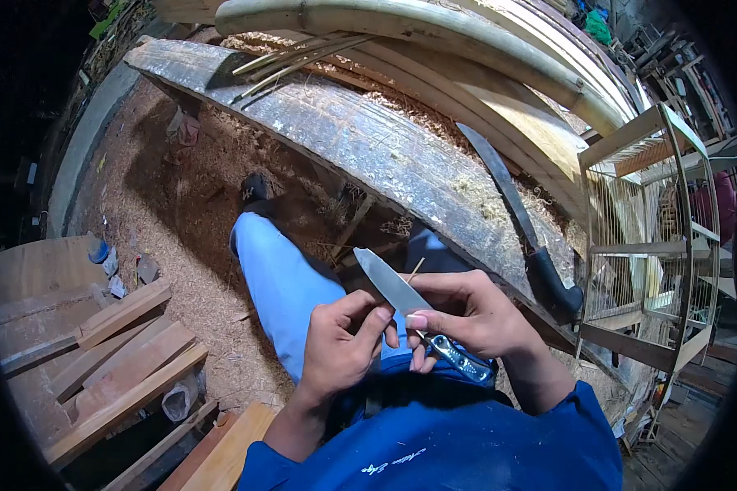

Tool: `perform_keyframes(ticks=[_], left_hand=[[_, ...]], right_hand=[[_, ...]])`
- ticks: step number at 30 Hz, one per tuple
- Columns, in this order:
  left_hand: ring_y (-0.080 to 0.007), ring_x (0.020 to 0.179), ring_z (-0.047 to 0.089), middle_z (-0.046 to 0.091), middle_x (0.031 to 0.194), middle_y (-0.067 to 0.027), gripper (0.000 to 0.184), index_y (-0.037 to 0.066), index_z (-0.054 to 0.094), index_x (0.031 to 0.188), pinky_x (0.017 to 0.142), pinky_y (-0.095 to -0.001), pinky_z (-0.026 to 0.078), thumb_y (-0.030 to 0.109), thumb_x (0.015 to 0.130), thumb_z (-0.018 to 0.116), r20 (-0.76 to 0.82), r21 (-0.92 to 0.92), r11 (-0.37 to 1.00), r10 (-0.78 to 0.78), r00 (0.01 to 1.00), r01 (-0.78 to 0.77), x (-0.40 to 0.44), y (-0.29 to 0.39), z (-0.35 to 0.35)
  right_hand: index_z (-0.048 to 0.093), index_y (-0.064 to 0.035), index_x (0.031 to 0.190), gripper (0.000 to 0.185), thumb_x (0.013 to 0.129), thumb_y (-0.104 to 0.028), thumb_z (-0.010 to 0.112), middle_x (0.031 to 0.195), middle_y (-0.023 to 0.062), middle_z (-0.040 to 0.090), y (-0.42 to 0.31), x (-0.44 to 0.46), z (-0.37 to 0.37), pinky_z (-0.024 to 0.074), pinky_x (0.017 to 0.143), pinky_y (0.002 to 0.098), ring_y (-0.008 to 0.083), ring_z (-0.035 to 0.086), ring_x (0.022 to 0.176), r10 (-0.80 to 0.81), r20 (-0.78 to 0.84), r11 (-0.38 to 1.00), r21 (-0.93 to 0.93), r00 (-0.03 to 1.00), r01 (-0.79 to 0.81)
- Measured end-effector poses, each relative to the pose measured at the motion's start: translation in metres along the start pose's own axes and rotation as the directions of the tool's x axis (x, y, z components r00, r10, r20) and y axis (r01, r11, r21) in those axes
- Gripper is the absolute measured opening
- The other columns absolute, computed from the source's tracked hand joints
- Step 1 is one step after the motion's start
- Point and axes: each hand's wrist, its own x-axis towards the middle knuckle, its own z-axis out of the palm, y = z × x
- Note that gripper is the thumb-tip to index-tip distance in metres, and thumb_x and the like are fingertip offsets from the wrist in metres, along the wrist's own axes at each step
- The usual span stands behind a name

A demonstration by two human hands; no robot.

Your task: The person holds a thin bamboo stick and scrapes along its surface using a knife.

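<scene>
My right hand (467, 315) is closed around a folding knife (391, 284) with a patterned metal handle, its thumb pressed at the base of the blade. The wide blade points up and to the left. A thin bamboo stick (416, 268) shows beyond the blade, and its lower part is hidden behind it. In line with that stick, the thumb and fingers of my left hand (348, 340) pinch together close to the blade's edge. Both hands are held over my lap, near the front edge of a worn wooden plank (344, 131).
A machete (504, 192) with a black handle lies on the plank, and several thin bamboo sticks (303, 61) rest at its far left. A wooden cage (643, 245) stands at right. Behind runs a bamboo pole (434, 33). Wood strips (131, 360) lie at lower left; shavings (172, 270) cover the floor.
</scene>
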Motion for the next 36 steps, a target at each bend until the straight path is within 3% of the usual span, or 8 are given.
perform_keyframes(ticks=[2,7,12,17,19,21,24,36], left_hand=[[-0.0054,0.057,0.056,0.066,0.071,-0.0052,0.015,-0.006,0.068,0.102,0.049,-0.0211,0.040,0.005,0.099,0.058,-0.013,-0.007,1.000,0.004,1.000,-0.004,-0.002,-0.003,0.000],[-0.0064,0.059,0.059,0.066,0.070,-0.0046,0.014,-0.006,0.069,0.096,0.050,-0.0217,0.042,0.003,0.098,0.058,-0.042,0.002,0.999,-0.035,0.998,0.035,-0.007,-0.001,-0.002],[-0.0066,0.058,0.059,0.066,0.068,-0.0039,0.012,-0.006,0.069,0.096,0.050,-0.0216,0.042,0.003,0.097,0.061,-0.088,0.029,0.998,0.063,0.994,-0.060,-0.008,-0.009,0.002],[-0.0064,0.058,0.059,0.066,0.069,-0.0045,0.014,-0.006,0.070,0.096,0.050,-0.0217,0.042,0.006,0.097,0.063,-0.065,0.025,0.999,0.024,0.998,-0.023,-0.009,-0.008,0.004],[-0.0063,0.058,0.058,0.067,0.070,-0.0047,0.014,-0.006,0.070,0.097,0.050,-0.0218,0.043,0.007,0.097,0.064,-0.061,0.018,0.999,0.027,0.998,-0.026,-0.009,-0.005,0.004],[-0.0065,0.057,0.057,0.067,0.072,-0.0057,0.013,-0.007,0.069,0.098,0.050,-0.0219,0.043,0.003,0.097,0.062,-0.061,-0.032,0.997,-0.066,0.996,0.064,-0.010,-0.004,0.002],[-0.0070,0.056,0.057,0.068,0.074,-0.0075,0.011,-0.009,0.068,0.098,0.049,-0.0220,0.043,-0.002,0.095,0.060,-0.083,-0.132,0.991,-0.027,0.996,0.016,-0.008,-0.008,0.006],[-0.0074,0.055,0.057,0.070,0.075,-0.0100,0.011,-0.009,0.071,0.097,0.049,-0.0209,0.044,-0.006,0.092,0.062,-0.078,-0.151,0.987,-0.067,0.995,0.054,-0.013,-0.014,0.000]], right_hand=[[0.047,0.0007,0.145,0.047,0.100,-0.008,0.059,0.094,0.0119,0.069,-0.005,0.000,0.000,0.0581,0.057,0.0259,0.0142,0.068,0.067,0.102,0.047,0.993,0.062,0.994,-0.105],[0.044,-0.0004,0.147,0.050,0.099,-0.005,0.058,0.083,0.0119,0.070,0.000,0.002,0.000,0.0482,0.042,0.0240,0.0112,0.061,0.053,0.086,0.103,0.985,0.138,0.991,-0.100],[0.050,0.0010,0.143,0.045,0.099,-0.007,0.059,0.082,0.0104,0.069,0.005,0.001,0.000,0.0440,0.041,0.0223,0.0088,0.057,0.050,0.081,0.045,0.989,0.118,0.996,-0.086],[0.052,0.0001,0.141,0.044,0.099,-0.012,0.061,0.079,0.0075,0.068,0.001,-0.004,-0.013,0.0426,0.041,0.0211,0.0075,0.056,0.051,0.026,-0.076,0.999,0.035,0.997,-0.024],[0.052,-0.0002,0.142,0.045,0.100,-0.012,0.061,0.079,0.0072,0.068,0.002,-0.004,-0.010,0.0427,0.041,0.0212,0.0075,0.056,0.051,0.031,-0.065,0.999,0.021,0.997,-0.030],[0.049,-0.0006,0.144,0.047,0.100,-0.012,0.060,0.079,0.0069,0.068,0.002,-0.003,-0.006,0.0429,0.041,0.0214,0.0077,0.055,0.050,0.062,-0.023,0.998,0.011,0.998,-0.062],[0.047,-0.0009,0.146,0.048,0.101,-0.010,0.059,0.080,0.0069,0.068,0.009,0.001,0.002,0.0431,0.042,0.0213,0.0076,0.055,0.051,0.108,0.059,0.990,0.086,0.992,-0.112],[0.047,0.0042,0.143,0.046,0.100,-0.008,0.058,0.080,0.0085,0.068,0.014,-0.001,0.006,0.0420,0.041,0.0217,0.0080,0.055,0.051,0.089,0.049,0.988,0.119,0.995,-0.095]])
